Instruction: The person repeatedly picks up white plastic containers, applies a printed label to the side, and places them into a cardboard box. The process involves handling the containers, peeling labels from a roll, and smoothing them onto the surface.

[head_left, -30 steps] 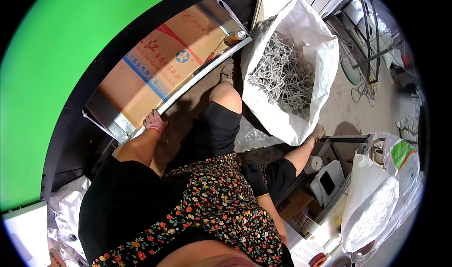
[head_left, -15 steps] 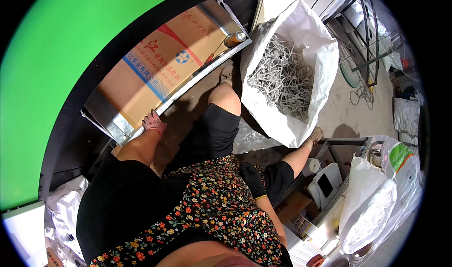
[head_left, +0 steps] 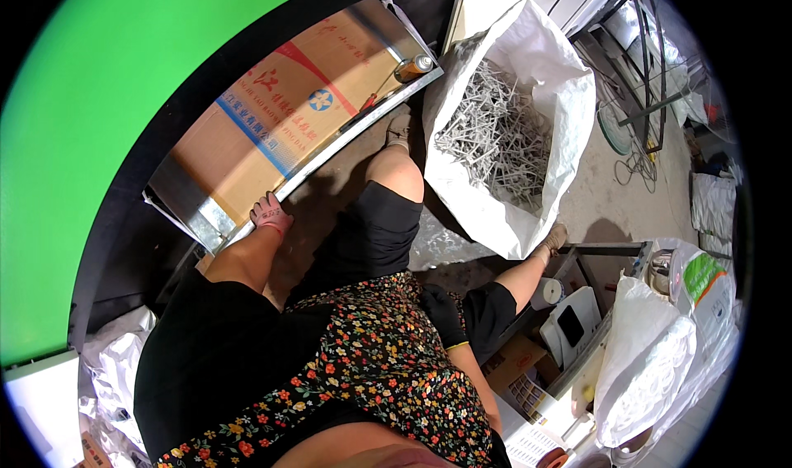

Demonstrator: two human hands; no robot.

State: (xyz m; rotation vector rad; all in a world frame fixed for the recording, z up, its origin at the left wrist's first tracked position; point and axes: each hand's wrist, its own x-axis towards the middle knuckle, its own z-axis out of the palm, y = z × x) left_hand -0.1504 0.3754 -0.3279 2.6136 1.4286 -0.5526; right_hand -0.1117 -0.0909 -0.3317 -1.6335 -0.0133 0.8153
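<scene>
My left hand [head_left: 271, 213], in a pinkish glove, lies at the near rim of a metal tray [head_left: 330, 152] lined with a printed cardboard sheet [head_left: 272, 109]; its fingers curl over that rim. Down on my lap, against the floral apron [head_left: 371, 328], rests my right hand [head_left: 443, 313] in a black glove with a yellow cuff. Its fingers blend into the dark clothing, so their pose is hidden. Between my legs and beyond stands a big white woven sack [head_left: 569, 96], open at the top, full of grey nail-like pieces [head_left: 495, 134].
In the tray's far right corner lie an orange spray can [head_left: 412, 68] and a red-handled screwdriver [head_left: 369, 101]. A green machine panel [head_left: 107, 121] rises at the left. At the right, a shelf frame [head_left: 606, 247] holds a phone [head_left: 570, 324] and boxes beside white bags [head_left: 648, 369].
My hands keep their places. The view has shifted very slightly; nothing has been picked up or put down.
</scene>
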